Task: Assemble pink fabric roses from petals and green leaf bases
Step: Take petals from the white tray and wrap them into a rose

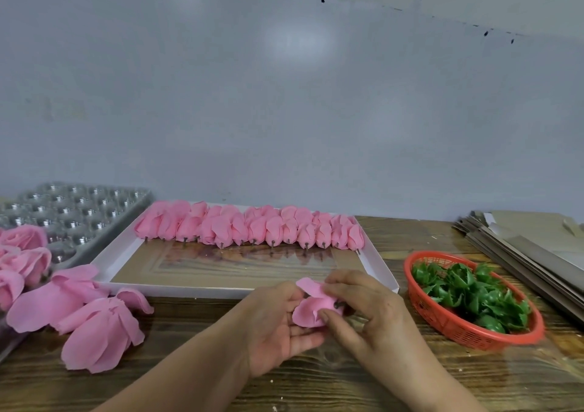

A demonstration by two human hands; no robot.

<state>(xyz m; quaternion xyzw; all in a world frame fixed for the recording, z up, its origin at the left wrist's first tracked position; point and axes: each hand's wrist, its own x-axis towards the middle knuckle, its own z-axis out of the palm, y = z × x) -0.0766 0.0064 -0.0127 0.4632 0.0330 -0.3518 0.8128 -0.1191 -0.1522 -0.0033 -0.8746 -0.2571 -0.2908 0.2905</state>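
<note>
A pink petal cluster (311,309) is pinched between the left hand (278,326) and right hand (363,307) above the counter (316,380); its dark stem end is largely hidden under the right grip's fingers.

Both hands meet over the wooden table (316,389) on one pink rose (311,309); the left hand (278,326) cradles it palm-up, the right hand (366,310) pinches its petals from above; behind them a white tray (221,292) holds a row of pink blooms (249,226) on dark stems; right, a red basket (455,329) of green leaf bases (474,294) — beyond it, stacked grey cardboard (531,247); left, loose petal clusters (94,323), finished roses (22,253) and a clear plastic mould tray (79,209).
</note>
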